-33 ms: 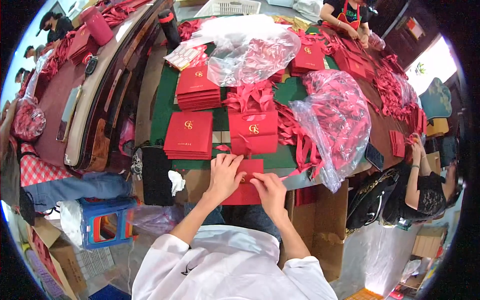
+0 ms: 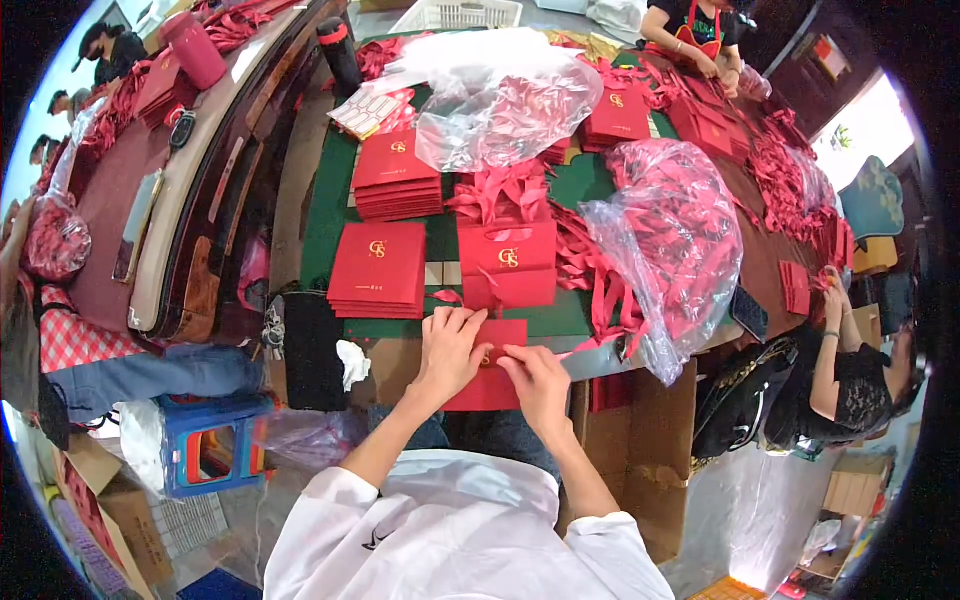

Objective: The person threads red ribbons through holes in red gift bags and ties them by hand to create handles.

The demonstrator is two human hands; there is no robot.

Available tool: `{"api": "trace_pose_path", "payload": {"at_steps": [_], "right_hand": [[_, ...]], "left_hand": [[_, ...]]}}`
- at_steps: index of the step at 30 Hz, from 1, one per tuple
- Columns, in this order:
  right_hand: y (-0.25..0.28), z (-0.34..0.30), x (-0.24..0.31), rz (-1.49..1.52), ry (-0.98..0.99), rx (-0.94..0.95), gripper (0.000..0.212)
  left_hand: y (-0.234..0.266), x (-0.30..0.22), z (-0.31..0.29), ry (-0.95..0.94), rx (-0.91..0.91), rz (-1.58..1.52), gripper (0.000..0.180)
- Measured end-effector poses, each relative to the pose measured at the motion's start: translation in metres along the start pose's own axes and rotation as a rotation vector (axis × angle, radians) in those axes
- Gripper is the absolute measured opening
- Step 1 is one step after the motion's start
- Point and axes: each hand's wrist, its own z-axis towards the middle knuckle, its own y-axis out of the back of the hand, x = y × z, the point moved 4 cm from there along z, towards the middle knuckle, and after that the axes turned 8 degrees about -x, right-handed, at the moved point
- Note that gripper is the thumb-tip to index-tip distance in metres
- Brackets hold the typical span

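At the table's near edge lies a flat red paper bag (image 2: pixel 508 334) with a gold emblem, partly covered by my fingers. My left hand (image 2: pixel 447 352) grips its left side, fingers bent and thumb pointing inward. Thumb and fingers of my right hand (image 2: pixel 541 382) pinch the bag near the emblem; whether a ribbon is caught between them is hidden. Just beyond lies another red bag (image 2: pixel 508 262) with a gold emblem and ribbon handle. Left of it rises a neat stack of red bags (image 2: pixel 376 268), with a second stack (image 2: pixel 397 175) behind.
Right of my hands, a clear plastic sack (image 2: pixel 675 240) bulges with red ribbons. Another clear plastic bag (image 2: pixel 505 115) lies farther back. An open cardboard box (image 2: pixel 635 450) stands below the table edge at right. Blue stool (image 2: pixel 215 440) at lower left. Co-workers sit around the tables.
My right hand has shifted very slightly to the left on the bag. Everything else looks the same.
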Motion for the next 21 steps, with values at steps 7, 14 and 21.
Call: {"api": "trace_pose_path", "payload": {"at_steps": [7,14,21], "right_hand": [[-0.01,0.0,-0.01,-0.01,-0.132,0.035,0.015],[-0.005,0.004,-0.005,-0.064,-0.119,0.026,0.014],[-0.002,0.003,-0.008,0.027,-0.253,0.037,0.009]], "left_hand": [[0.005,-0.006,0.002,0.043,0.042,-0.029,0.046],[0.007,-0.011,0.002,0.102,0.056,-0.14,0.033],[0.005,-0.006,-0.001,0.236,0.161,-0.245,0.025]]}}
